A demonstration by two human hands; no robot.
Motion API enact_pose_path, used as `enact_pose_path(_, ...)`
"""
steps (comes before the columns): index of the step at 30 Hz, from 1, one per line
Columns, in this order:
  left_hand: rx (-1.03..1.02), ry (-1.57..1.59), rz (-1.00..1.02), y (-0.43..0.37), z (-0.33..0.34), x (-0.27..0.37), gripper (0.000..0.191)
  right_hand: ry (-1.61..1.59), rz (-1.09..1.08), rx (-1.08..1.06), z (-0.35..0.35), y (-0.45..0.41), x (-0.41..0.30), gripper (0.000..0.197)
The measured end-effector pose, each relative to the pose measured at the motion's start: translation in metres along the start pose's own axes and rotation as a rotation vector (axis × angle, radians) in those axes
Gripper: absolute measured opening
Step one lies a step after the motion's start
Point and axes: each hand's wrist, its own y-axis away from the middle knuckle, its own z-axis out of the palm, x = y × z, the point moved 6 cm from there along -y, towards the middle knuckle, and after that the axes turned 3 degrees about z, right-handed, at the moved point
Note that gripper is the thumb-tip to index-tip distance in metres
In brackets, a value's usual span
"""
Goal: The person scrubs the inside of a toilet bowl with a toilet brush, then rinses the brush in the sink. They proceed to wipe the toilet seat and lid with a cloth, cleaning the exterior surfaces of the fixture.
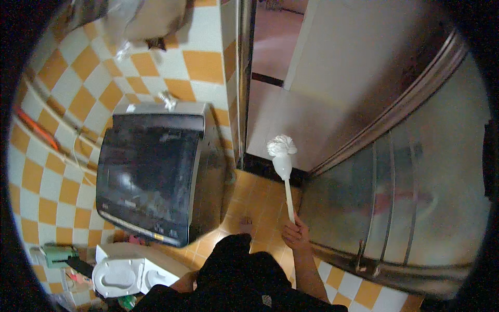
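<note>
My right hand (295, 234) grips the handle of a white toilet brush (287, 191). Its bushy white head (281, 146) points up and away from me, with a smooth white collar just below the bristles. The brush is held in the air, seen against the doorway threshold and the orange-tiled floor (237, 202). At the lower left, part of my left forearm (184, 281) shows beside my dark shirt, but my left hand is out of view.
A washing machine with a dark lid (148, 175) stands left. Below it is a white toilet (119, 277). Frosted shower panels (421, 175) curve along the right. The doorway (280, 113) lies ahead, and pipes (58, 150) run along the checkered wall.
</note>
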Motion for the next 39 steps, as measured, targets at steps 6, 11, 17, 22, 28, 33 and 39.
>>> enact_pose_path(6, 0.005, 0.056, 0.116, 0.003, 0.04, 0.133, 0.026, 0.014, 0.293, -0.204, 0.035, -0.076, -0.097, 0.042)
enact_pose_path(11, 0.026, 0.055, 0.138, -0.013, 0.078, 0.24, 0.025, 0.017, 0.222, -0.134, 0.071, -0.141, -0.182, 0.03)
enact_pose_path(17, 0.053, 0.148, 0.149, -0.013, 0.165, 0.359, 0.025, 0.282, 0.087, 0.228, 0.143, -0.242, -0.294, 0.048)
enact_pose_path(22, 0.1, 0.271, 0.153, 0.005, 0.204, 0.442, 0.025, 0.295, 0.185, 0.18, 0.238, -0.352, -0.343, 0.044)
enact_pose_path(28, 0.109, 0.353, 0.083, -0.018, 0.243, 0.519, 0.026, 0.301, 0.405, -0.037, 0.298, -0.484, -0.372, 0.044)
enact_pose_path(33, 0.089, 0.352, 0.021, -0.074, 0.248, 0.604, 0.026, 1.271, 0.155, -0.159, 0.318, -0.575, -0.416, 0.043)
enact_pose_path(39, 0.015, 0.286, 0.092, -0.126, 0.224, 0.78, 0.026, 0.34, 0.279, 0.119, 0.371, -0.635, -0.466, 0.044)
